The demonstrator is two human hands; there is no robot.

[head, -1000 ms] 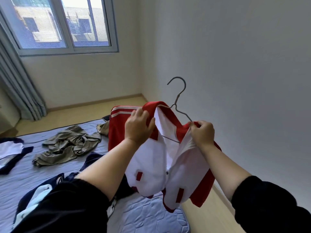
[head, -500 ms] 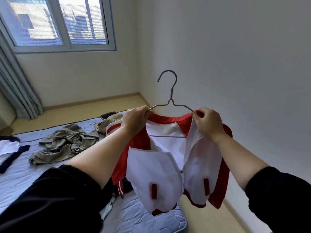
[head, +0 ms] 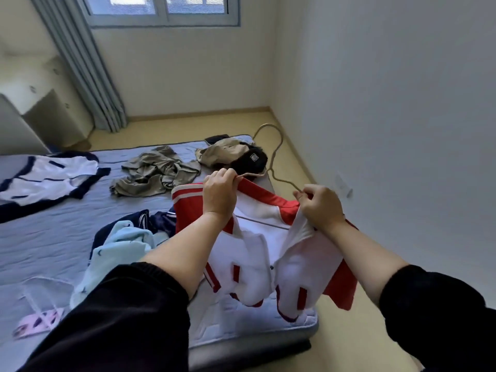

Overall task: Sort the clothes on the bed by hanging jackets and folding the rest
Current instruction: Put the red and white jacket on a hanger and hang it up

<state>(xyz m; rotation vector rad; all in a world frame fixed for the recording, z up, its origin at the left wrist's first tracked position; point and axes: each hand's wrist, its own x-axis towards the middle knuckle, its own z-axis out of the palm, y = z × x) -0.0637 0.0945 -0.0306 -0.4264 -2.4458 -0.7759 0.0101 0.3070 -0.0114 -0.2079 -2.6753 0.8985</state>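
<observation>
The room is bare, with pale walls, a window at 12 o'clock and a grey curtain (head: 88, 71) at 10 o'clock. A low bed (head: 53, 237) with a blue quilted cover fills the 9 o'clock side. Loose clothes lie on it: an olive garment (head: 155, 173) toward 11 o'clock, a navy and white top (head: 51, 175) at 9 o'clock and a light blue garment (head: 120, 245) at 8 o'clock.

The person holds the red and white jacket (head: 257, 253) in the air over the bed's 4 o'clock corner, its front open toward them. A wire hanger (head: 276, 157) sits inside the shoulders, with its hook leaning away toward 12 o'clock. The left hand (head: 218, 194) pinches the hanger's left arm together with the red shoulder cloth. The right hand (head: 320, 208) is curled round the hanger's right end and the bunched white front.

The step in hand appears to be seating both shoulders on the hanger. Recommended procedure:

1. Draw each shoulder seam out to the tip of the wire.
2. Centre the collar under the hook.
3. Bring the hanger level, because thin wire is likely to let the cloth slide off a low side.
4. Release one hand only when the weight hangs evenly.
</observation>
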